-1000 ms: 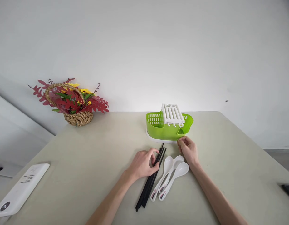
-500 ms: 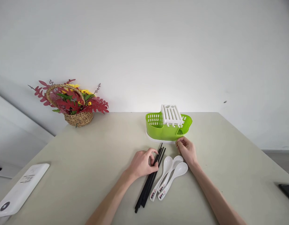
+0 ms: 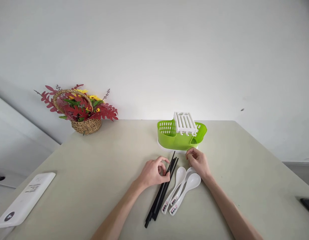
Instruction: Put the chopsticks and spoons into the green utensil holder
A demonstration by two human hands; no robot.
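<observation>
My left hand point(image 3: 154, 171) is curled at the bundle of black chopsticks point(image 3: 158, 203), its thumb and fingertips closed around their upper part. The chopsticks lie slanted on the table. To their right lie three white spoons point(image 3: 192, 182), bowls away from me and printed marks on their handles. My right hand point(image 3: 198, 163) is closed in a pinch just in front of the green basket point(image 3: 167, 141), partly covering one spoon's bowl. What its fingertips hold, if anything, is hidden. A white slotted rack point(image 3: 186, 123) with small hooks sits on top of the basket.
A wicker basket point(image 3: 85, 126) of red leaves and yellow flowers stands at the back left, near the wall. A white device point(image 3: 25, 200) lies at the left table edge. A dark object point(image 3: 308, 205) is partly visible at the right edge.
My right hand has moved slightly left, away from the basket's front, and now overlaps the middle spoon's bowl more. My left hand remains at the chopsticks. The whole view has shifted a little.
</observation>
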